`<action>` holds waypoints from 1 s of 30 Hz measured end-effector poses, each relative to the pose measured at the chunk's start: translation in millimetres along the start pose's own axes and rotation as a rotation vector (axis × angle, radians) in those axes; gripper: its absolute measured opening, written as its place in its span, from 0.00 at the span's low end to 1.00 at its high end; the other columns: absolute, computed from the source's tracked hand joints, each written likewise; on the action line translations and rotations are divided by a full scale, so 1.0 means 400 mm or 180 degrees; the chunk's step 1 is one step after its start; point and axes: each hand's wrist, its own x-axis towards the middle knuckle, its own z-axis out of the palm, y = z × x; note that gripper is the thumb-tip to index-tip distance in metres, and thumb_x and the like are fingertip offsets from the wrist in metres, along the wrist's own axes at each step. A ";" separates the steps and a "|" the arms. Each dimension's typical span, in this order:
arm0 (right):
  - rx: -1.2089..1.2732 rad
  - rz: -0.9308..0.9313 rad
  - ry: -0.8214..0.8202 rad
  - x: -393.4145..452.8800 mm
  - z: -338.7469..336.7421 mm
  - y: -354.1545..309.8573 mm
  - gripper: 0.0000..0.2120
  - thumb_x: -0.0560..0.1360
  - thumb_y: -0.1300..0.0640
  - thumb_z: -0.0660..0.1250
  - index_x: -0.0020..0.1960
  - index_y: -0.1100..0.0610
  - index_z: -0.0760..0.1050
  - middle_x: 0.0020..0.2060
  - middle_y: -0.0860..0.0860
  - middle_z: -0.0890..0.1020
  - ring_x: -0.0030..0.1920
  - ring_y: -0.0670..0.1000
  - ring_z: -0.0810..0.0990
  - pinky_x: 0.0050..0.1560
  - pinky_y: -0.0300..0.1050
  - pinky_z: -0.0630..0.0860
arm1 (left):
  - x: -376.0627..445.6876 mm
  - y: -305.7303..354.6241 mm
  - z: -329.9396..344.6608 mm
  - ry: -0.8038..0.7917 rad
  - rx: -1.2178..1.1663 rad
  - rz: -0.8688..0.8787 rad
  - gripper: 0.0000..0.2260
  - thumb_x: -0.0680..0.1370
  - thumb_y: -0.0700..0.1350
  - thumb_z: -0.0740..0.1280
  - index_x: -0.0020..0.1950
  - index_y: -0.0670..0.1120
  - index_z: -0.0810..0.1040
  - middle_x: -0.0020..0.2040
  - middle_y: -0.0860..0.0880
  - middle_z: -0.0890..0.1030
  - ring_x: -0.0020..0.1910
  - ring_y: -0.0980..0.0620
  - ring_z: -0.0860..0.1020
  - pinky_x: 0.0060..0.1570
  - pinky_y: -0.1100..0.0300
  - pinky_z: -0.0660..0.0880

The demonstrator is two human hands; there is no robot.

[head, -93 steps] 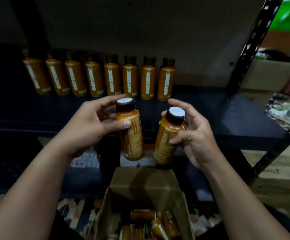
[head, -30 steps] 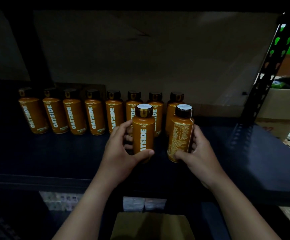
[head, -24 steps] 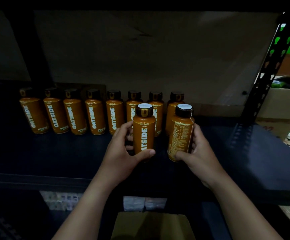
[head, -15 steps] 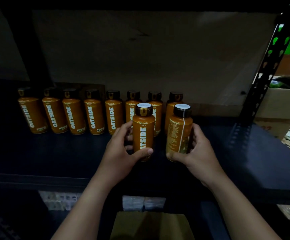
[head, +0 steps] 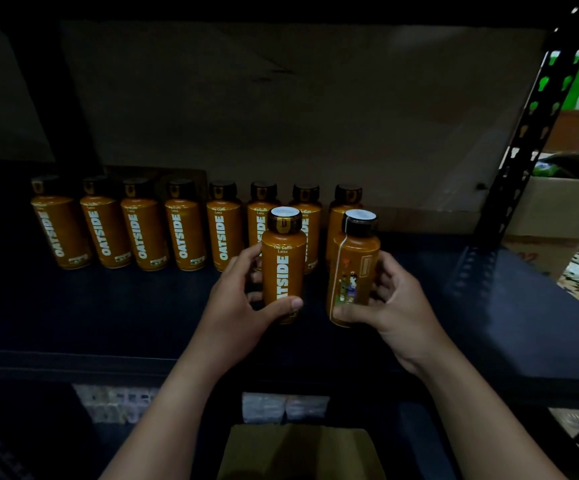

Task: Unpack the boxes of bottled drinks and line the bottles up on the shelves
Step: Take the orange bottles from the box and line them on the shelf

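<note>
Presently two bottles stand on the dark shelf (head: 488,306) just in front of a back row of eight bottles (head: 184,230). The left hand (head: 236,306) holds the left bottle (head: 282,268), fingers wrapped round it, its brand name facing out. The right hand (head: 395,306) holds the right bottle (head: 352,271), fingers curled at its base, its brand name turned away. Risk: either bottle, pushed back carelessly, could knock the row behind and topple several. The cardboard box (head: 298,452) sits below the shelf edge.
</note>
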 end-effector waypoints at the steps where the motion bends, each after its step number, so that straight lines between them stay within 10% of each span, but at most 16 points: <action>1: -0.0100 -0.0024 0.0047 0.000 0.004 -0.001 0.41 0.61 0.66 0.83 0.67 0.44 0.72 0.60 0.44 0.81 0.61 0.43 0.80 0.60 0.45 0.78 | -0.001 0.000 0.001 -0.0003 -0.0016 -0.0003 0.42 0.69 0.48 0.79 0.79 0.57 0.63 0.71 0.58 0.71 0.61 0.64 0.76 0.48 0.72 0.78; 5: -0.0403 -0.0121 0.0174 -0.002 0.016 -0.003 0.48 0.60 0.58 0.85 0.71 0.38 0.64 0.63 0.37 0.75 0.62 0.38 0.75 0.56 0.37 0.75 | -0.002 0.000 0.001 -0.0022 -0.0003 0.0012 0.42 0.70 0.48 0.79 0.79 0.56 0.62 0.71 0.58 0.70 0.60 0.65 0.76 0.47 0.72 0.78; 12: -0.0113 -0.0063 -0.0161 -0.004 0.002 -0.002 0.41 0.66 0.74 0.76 0.68 0.42 0.69 0.60 0.45 0.81 0.61 0.41 0.80 0.51 0.34 0.78 | 0.003 -0.002 0.000 -0.0057 0.0019 0.0005 0.41 0.71 0.47 0.79 0.79 0.56 0.62 0.71 0.57 0.71 0.62 0.61 0.76 0.50 0.68 0.79; 23: -0.1010 -0.0150 0.0262 -0.002 0.030 0.004 0.47 0.54 0.39 0.82 0.70 0.43 0.68 0.64 0.42 0.75 0.66 0.46 0.74 0.64 0.56 0.77 | 0.004 -0.003 0.000 -0.0058 0.0044 -0.0019 0.42 0.70 0.49 0.79 0.79 0.58 0.62 0.72 0.58 0.71 0.62 0.64 0.75 0.47 0.70 0.78; 30: -0.1345 -0.0327 0.0434 -0.008 0.039 0.004 0.47 0.58 0.43 0.84 0.71 0.44 0.63 0.63 0.41 0.69 0.62 0.41 0.70 0.59 0.42 0.73 | -0.002 0.003 0.004 -0.0015 0.0074 0.0034 0.42 0.69 0.51 0.79 0.79 0.59 0.62 0.72 0.57 0.72 0.64 0.60 0.76 0.53 0.65 0.79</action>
